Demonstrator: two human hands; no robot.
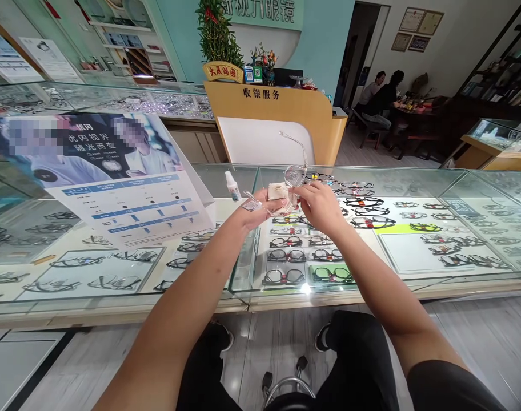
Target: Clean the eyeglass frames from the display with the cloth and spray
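A pair of clear-framed eyeglasses (295,176) is between my two hands above the glass counter. One lens stands upright, and a thin temple arm reaches up and away. My left hand (259,210) is closed around the lower part of the glasses and a folded cream cloth (278,190). The other temple, with what looks like a small label, lies over my left wrist side. My right hand (323,206) has its fingers bent together at the frame's right edge, touching the glasses. Its fingertips are partly hidden. A white spray bottle (232,186) stands left of my hands.
The glass display counter (243,301) holds rows of eyeglasses (286,242). A large printed sign (175,197) stands on its left. Beyond is a wooden cashier desk (281,105) with a plant (217,34). Two people (387,94) sit at a table far right.
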